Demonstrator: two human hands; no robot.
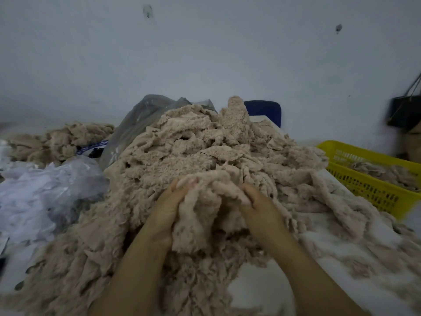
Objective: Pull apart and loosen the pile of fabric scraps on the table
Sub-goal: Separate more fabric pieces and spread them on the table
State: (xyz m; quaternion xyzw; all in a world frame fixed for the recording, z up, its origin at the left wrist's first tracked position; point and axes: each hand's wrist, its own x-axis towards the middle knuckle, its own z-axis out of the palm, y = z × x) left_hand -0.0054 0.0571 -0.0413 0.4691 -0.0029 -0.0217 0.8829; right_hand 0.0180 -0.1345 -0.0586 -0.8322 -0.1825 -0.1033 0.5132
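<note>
Our left grip (pixel 168 210) and right grip (pixel 259 206) each clutched one clump (pixel 205 215) on the near slope of the scrap pile (pixel 205 144) on the worktop (pixel 255 286). We judged that holding it from opposite sides would let us tear it loose.

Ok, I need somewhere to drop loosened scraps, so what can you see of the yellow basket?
The yellow basket looks like plastic: a solid rim over walls pierced with rows of small slots. It stands upright at the right side, past the main pile, whose edge seems to meet its near corner. Beige scraps lie inside. Its far end is cut off by the frame.
</note>
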